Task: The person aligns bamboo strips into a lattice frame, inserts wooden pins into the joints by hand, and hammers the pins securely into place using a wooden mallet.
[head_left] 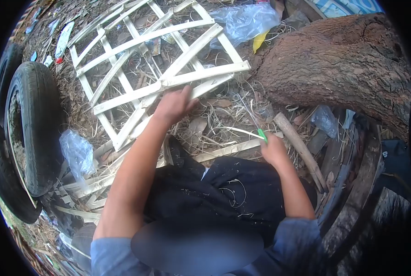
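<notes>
A lattice frame of pale split bamboo strips [136,94] stands on the littered ground in front of me. My left hand [175,106] is closed around its near edge, where several strips cross; part of the grip is hidden behind the hand. In my right hand [273,148] is a green-handled knife [261,134], its long thin blade pointing up and away from me, apart from the frame. Just left of that hand, a thin pale strip [242,131] lies over the shavings. A wider bamboo strip [233,149] lies in front of my knees.
A thick tree trunk [334,69] bounds the right side, with a cut stick [300,149] below it. Old tyres [39,124] stand at the left. Clear plastic bags [247,23] and a plastic bag [78,154] lie about. Loose strips [92,186] are piled beside my left arm.
</notes>
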The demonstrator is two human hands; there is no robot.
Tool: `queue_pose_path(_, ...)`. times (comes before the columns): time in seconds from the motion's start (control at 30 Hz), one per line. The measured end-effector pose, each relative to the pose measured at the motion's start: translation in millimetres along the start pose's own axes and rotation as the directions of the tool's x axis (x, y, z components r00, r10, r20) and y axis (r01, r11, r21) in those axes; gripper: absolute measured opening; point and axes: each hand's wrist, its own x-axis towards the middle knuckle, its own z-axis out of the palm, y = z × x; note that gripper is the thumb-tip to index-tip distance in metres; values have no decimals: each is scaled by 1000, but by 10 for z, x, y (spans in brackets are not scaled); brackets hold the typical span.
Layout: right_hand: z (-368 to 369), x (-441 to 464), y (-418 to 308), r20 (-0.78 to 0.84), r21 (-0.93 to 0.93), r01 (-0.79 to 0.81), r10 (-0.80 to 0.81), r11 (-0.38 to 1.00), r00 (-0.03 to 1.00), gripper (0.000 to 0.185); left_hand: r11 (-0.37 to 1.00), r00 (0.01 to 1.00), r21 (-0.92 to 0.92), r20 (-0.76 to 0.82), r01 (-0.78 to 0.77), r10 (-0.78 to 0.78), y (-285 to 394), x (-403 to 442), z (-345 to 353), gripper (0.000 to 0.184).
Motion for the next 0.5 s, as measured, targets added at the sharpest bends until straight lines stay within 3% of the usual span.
queue_pose_path(0.07, -289, -209, -107, -104, -35, -102, 98, 994, 990, 25, 999, 999, 9, 25, 42, -42, 42, -7, -25, 36)
queue_pose_path(0.17, -578, -363, -168, -98, 280, -19, 48, 960, 994, 25, 1000, 1000, -8, 22, 21, -21, 25, -9, -33, 37)
queue_pose_path(0.2, -582, -334, -196, -98, 286, -20, 50, 958, 994, 25, 1000, 999, -5, 31, 28, -28, 14, -5, -33, 37)
queue_pose_path(0.27, -603, -189, -280, 19, 405, 75, -90, 911, 996, 30, 999, 998, 0, 50, 38, -38, 17, 3, -15, 38)
queue_pose_path(0.3, -490, -53, -240, -16, 428, 147, -155, 892, 988, 35, 999, 998, 4, 56, 33, -33, 24, 0, 3, 38)
queue_pose_path(0.5, -430, 402, -319, 173, 427, 74, -161, 901, 972, 41, 1000, 1000, 23, -3, 14, -13, 40, -5, -18, 35)
